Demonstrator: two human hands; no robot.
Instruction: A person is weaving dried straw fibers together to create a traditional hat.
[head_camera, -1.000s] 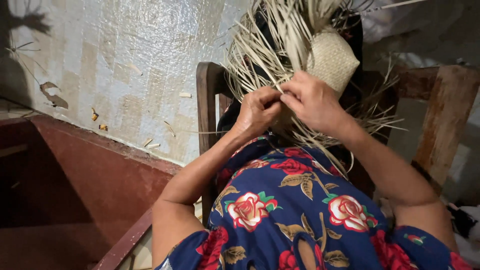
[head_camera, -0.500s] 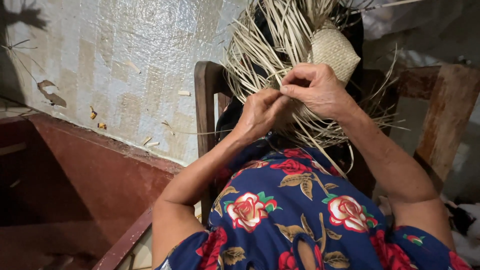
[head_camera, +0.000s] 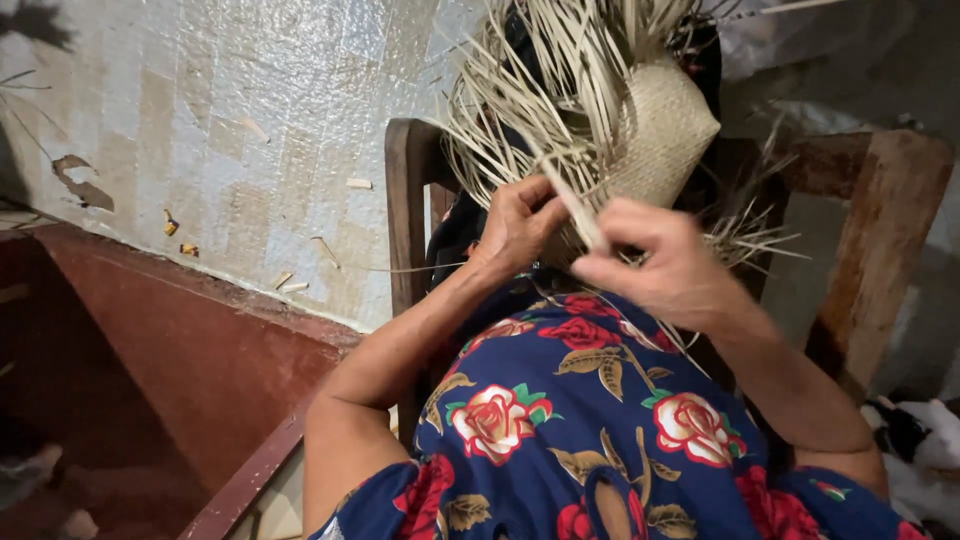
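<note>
A half-woven straw piece (head_camera: 662, 128), pale tan with a tight woven patch, rests on a wooden chair with many loose strands (head_camera: 530, 95) fanning out up and to the left. My left hand (head_camera: 515, 225) pinches the strands at the edge of the weave. My right hand (head_camera: 665, 268) has closed on one flat strand (head_camera: 578, 208) and holds it drawn back toward my body, below the weave. My lap is covered by a blue dress with red roses (head_camera: 590, 420).
A dark wooden chair frame (head_camera: 405, 210) stands under the work, with another worn wooden post (head_camera: 880, 250) at right. A pale patterned floor (head_camera: 230, 130) strewn with straw scraps lies at left, edged by a red step (head_camera: 190, 340).
My right hand has dropped from on top of the weave down and toward me, pulling one strand out with it. My left hand has stayed at the weave's edge.
</note>
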